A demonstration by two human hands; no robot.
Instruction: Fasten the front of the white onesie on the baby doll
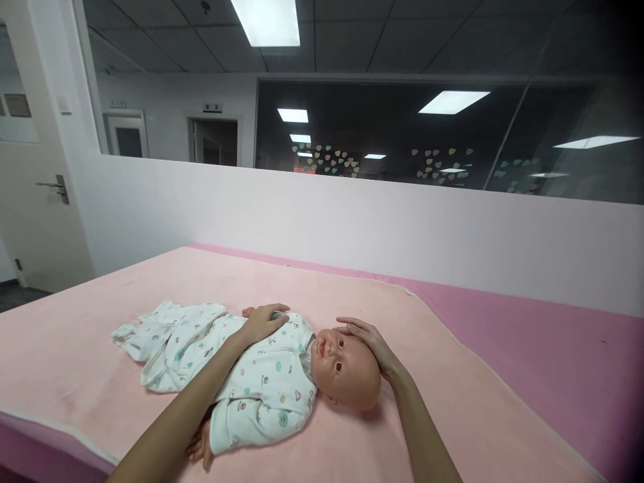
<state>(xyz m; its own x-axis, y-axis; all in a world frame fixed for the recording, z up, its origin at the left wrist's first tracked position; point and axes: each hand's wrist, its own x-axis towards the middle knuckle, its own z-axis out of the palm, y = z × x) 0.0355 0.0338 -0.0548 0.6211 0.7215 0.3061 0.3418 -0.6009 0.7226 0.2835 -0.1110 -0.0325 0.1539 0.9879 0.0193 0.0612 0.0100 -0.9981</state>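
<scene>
A baby doll [347,376] lies on its back on the peach-coloured sheet [467,416], head to the right and legs to the left. Its outfit is a white baby romper [261,389] with small printed figures. My left hand [264,323] rests across the doll's chest, thumb and fingers slightly apart. My right hand [369,341] lies against the far side and top of the bald head, fingers stretched along it. One doll hand [200,446] sticks out of the near sleeve; the other shows only a little beyond my left wrist.
The sheet lies on a pink padded surface [543,335] that reaches a low white wall [342,215]. Above that wall is a large window [382,127] with heart stickers and light reflections. A door with a handle [53,184] stands at the far left.
</scene>
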